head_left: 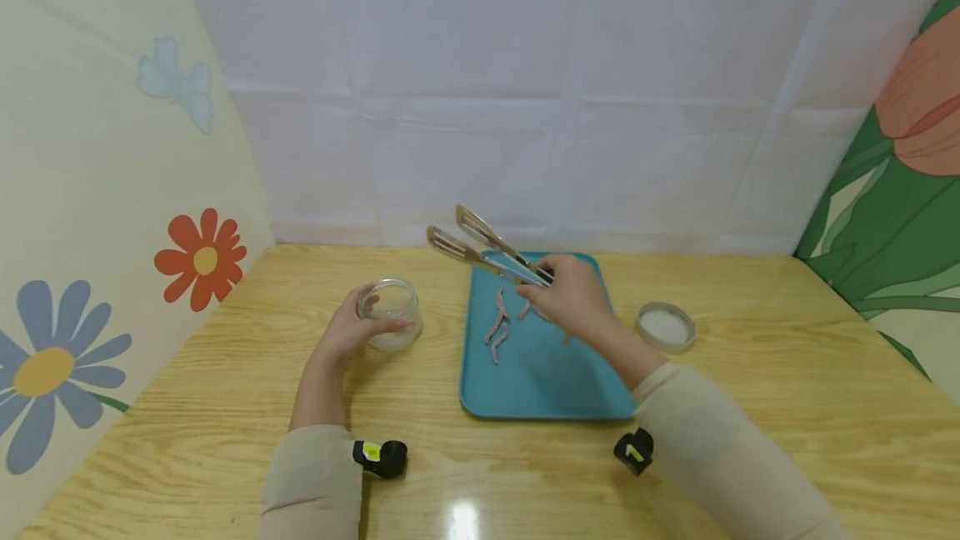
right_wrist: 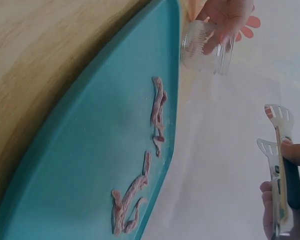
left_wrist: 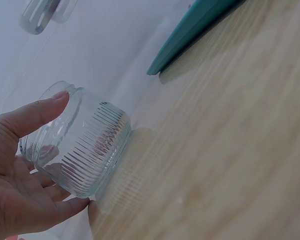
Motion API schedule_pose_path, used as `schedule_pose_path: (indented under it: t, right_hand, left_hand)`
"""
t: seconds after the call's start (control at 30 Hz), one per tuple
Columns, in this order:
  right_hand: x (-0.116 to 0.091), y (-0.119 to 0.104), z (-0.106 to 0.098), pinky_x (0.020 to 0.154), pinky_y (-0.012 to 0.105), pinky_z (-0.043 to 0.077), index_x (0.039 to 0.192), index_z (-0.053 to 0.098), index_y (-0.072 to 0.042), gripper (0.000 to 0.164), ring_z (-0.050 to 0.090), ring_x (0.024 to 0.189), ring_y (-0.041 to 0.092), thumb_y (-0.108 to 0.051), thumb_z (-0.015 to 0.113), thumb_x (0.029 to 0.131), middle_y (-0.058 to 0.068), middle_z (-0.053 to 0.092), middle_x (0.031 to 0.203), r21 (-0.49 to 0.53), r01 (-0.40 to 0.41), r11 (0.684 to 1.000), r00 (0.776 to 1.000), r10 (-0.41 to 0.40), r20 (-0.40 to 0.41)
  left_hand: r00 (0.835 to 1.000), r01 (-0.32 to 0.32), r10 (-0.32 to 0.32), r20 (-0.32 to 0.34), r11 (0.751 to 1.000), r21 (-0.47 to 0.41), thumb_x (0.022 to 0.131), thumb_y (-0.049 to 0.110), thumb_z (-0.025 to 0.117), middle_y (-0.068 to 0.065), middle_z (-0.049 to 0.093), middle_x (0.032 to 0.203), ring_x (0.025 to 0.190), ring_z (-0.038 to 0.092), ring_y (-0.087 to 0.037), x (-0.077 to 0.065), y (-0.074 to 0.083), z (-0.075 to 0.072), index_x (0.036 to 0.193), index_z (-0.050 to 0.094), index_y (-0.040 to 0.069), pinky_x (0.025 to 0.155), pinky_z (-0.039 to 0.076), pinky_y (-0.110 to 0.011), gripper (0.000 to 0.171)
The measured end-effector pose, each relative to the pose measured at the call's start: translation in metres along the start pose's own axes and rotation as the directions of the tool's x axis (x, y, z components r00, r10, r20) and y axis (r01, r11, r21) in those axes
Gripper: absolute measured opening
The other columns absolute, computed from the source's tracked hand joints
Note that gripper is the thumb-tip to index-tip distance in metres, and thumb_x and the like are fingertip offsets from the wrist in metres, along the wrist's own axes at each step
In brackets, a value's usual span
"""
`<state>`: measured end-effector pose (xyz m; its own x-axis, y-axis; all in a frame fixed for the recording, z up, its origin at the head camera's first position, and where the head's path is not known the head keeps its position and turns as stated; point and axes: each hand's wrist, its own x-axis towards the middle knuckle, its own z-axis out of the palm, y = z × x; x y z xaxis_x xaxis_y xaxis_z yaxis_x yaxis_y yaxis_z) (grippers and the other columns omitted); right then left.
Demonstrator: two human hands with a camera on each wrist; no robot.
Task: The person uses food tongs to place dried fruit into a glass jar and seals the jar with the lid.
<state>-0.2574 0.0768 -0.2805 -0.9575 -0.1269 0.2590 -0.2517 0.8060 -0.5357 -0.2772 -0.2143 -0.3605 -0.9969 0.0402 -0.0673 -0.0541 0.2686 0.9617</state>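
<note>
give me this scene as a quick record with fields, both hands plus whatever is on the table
left hand: grips the glass jar
right hand: holds tongs, tips apart, above the tray
glass jar: upright, uncovered, left of the tray
tray: blue, flat on the wooden table
on tray: pinkish strips, likely meat
round lid: on the table, right of the tray

On the worktop [head_left: 787, 340], the jar [head_left: 393, 307] stood at the tray's [head_left: 540, 390] nine o'clock, the lid [head_left: 667, 328] at three; strips [head_left: 500, 319] lay on the tray.
</note>
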Motion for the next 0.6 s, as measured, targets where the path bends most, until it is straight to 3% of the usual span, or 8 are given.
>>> schedule_pose_path:
  t: [0.27, 0.6]
  right_hand:
    - [0.0, 0.02, -0.015, 0.045, 0.03, 0.034, 0.088, 0.06, -0.009, 0.03, 0.045, 0.054, 0.016, -0.037, 0.064, 0.076, 0.001, 0.054, 0.07, -0.028, 0.011, 1.0, 1.0, -0.011, -0.019]
    - [-0.001, 0.05, -0.025, 0.046, 0.03, 0.034, 0.087, 0.057, -0.006, 0.031, 0.045, 0.057, 0.018, -0.035, 0.063, 0.078, 0.005, 0.055, 0.072, -0.074, -0.046, 0.996, 0.999, 0.044, -0.027]
  left_hand:
    - [1.0, -0.001, 0.001, -0.009, 1.0, 0.006, 0.067, 0.021, 0.075, -0.016, 0.016, 0.139, 0.126, 0.009, -0.034, 0.0, 0.001, 0.001, 0.139, 0.008, 0.009, 0.096, 0.016, -0.048, 0.098]
    - [1.0, 0.001, -0.001, -0.008, 1.0, -0.007, 0.067, 0.019, 0.075, -0.017, 0.015, 0.139, 0.125, 0.009, -0.034, -0.002, 0.002, 0.002, 0.138, 0.009, 0.008, 0.096, 0.017, -0.049, 0.098]
